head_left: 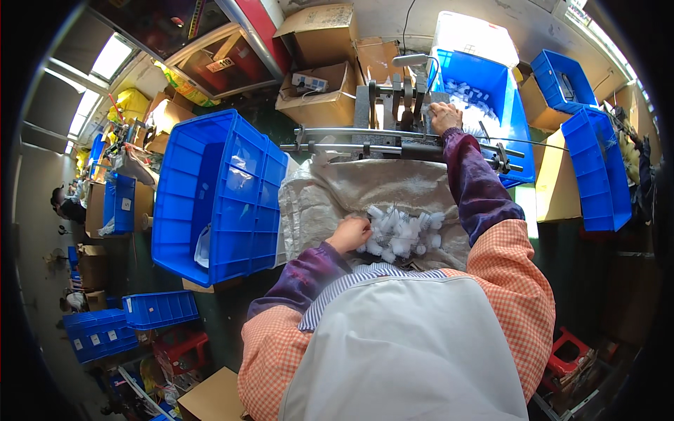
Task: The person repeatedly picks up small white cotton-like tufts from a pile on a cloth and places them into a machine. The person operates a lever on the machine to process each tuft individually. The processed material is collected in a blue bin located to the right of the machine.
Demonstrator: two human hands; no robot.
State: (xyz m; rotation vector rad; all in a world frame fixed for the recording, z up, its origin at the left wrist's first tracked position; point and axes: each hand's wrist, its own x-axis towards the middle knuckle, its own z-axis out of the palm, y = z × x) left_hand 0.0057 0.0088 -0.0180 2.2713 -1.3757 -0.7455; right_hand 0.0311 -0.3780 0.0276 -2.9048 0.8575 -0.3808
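The left hand (pixel 349 233) pinches into a heap of small clear plastic parts (pixel 400 231) lying on a grey woven sack (pixel 330 193) in the person's lap. The right hand (pixel 444 116), fingers curled, rests on the grey metal machine (pixel 393 105), beside a blue bin (pixel 491 84) of similar parts.

Cluttered factory workshop: blue plastic crates (pixel 217 196), cardboard boxes (pixel 319 91), metal press (pixel 393 105).

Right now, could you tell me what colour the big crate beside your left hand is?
The crate is bright blue, seen clearly in the head view.
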